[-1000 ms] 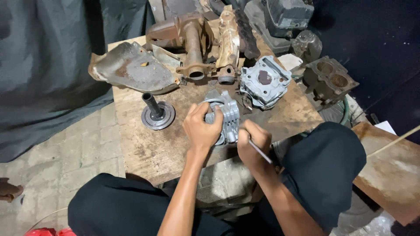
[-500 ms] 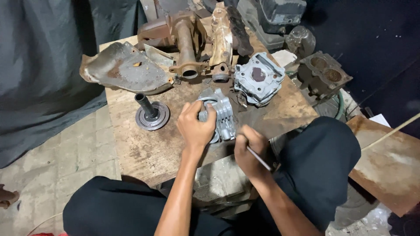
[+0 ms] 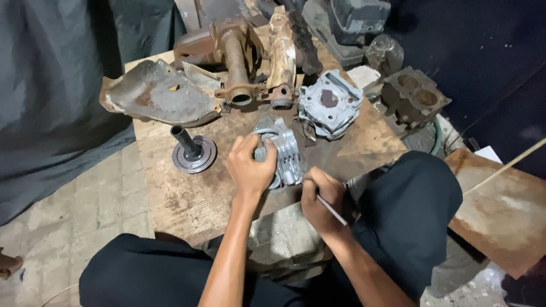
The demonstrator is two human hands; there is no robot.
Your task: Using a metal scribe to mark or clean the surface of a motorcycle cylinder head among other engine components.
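Left hand [image 3: 250,167]: palm down, fingers curled over finned grey cylinder [image 3: 282,150] at mid-desk [image 3: 187,199]. Right hand [image 3: 323,200]: fisted round thin metal rod [image 3: 331,210], just beside cylinder. Flanged spindle [image 3: 193,150] left; cylinder head [image 3: 330,102] beyond.

A worn wooden table [image 3: 187,210] stands on a grey paved floor [image 3: 74,227] beside a dark tarpaulin [image 3: 51,85]

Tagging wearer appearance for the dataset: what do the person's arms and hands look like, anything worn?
Both forearms are bare up to the frame's lower edge: no sleeves show. The left hand and right hand wear no gloves, and no rings, watch or wristbands can be made out. The only clothing in view is dark, black-looking fabric over the knees. Finer marks are too small to tell.
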